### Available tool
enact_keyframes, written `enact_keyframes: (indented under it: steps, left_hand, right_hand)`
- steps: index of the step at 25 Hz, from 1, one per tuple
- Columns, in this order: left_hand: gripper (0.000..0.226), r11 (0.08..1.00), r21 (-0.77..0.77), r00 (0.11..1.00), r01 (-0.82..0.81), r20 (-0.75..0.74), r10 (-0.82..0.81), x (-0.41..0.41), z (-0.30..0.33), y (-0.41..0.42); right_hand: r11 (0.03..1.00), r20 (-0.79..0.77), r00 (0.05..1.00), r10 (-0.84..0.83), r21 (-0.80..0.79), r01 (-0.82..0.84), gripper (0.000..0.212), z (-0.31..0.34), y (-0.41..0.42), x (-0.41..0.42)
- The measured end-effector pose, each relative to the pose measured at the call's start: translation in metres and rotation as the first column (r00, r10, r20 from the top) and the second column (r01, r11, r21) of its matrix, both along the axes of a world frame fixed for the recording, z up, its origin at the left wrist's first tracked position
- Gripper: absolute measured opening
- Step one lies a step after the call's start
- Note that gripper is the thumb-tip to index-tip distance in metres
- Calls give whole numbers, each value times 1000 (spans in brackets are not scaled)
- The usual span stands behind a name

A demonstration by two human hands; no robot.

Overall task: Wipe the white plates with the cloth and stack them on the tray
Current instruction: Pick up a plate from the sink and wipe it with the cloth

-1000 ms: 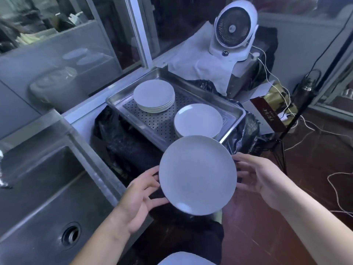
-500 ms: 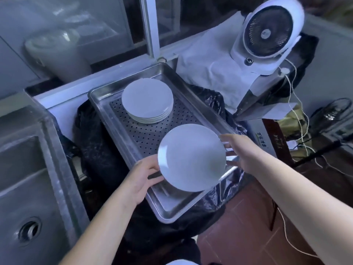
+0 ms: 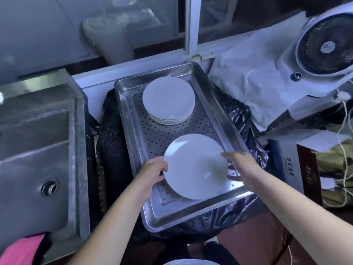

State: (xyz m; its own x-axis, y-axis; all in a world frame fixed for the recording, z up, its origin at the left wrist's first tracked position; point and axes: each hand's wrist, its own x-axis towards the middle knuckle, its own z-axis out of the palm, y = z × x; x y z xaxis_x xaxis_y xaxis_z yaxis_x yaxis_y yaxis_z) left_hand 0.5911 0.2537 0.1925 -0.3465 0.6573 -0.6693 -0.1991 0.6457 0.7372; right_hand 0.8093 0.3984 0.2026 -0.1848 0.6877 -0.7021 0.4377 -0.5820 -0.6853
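A white plate (image 3: 194, 167) sits low over the near half of the steel perforated tray (image 3: 162, 211), on or just above another plate whose edge shows beneath it. My left hand (image 3: 152, 173) grips its left rim, thumb on top. My right hand (image 3: 242, 167) holds the right rim with curled fingers. A stack of several white plates (image 3: 169, 99) stands at the far end of the tray. No cloth is in view.
A steel sink (image 3: 34, 150) with a drain lies to the left. Black plastic bags (image 3: 112, 150) surround the tray. A white fan (image 3: 322, 46) on white fabric stands at the right, with a box (image 3: 298, 169) and cords below it. A pink item (image 3: 21, 249) shows at bottom left.
Both hands have carried the plate forward from in front of the tray to over its near half and lowered it onto the plate there. The view has shifted closer to the tray.
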Motion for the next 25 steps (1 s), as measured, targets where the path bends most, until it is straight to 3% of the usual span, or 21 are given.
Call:
enact_keyframes:
  steps: [4, 8, 12, 16, 20, 25]
  left_hand:
    - [54, 996, -44, 997, -72, -31, 71, 19, 13, 3]
    - [46, 993, -56, 994, -105, -35, 103, 32, 19, 7]
    - [61, 975, -46, 975, -216, -63, 213, 35, 13, -2]
    - [70, 966, -4, 964, -258, -63, 257, 43, 17, -17]
    - [70, 973, 31, 968, -230, -99, 232, 56, 25, -48]
    - [69, 984, 73, 975, -160, -144, 169, 73, 30, -118]
  right_hand:
    - [997, -75, 996, 48, -64, -53, 27, -4, 8, 12]
    - [995, -154, 986, 61, -70, -72, 18, -10, 15, 23]
    - [981, -152, 970, 191, 41, -187, 17, -12, 14, 28]
    - [935, -83, 945, 317, 194, -297, 46, -7, 5, 30]
    - [841, -13, 897, 442, 353, -409, 54, 2, -20, 37]
    - [782, 49, 861, 507, 393, -483, 52, 12, -94, 55]
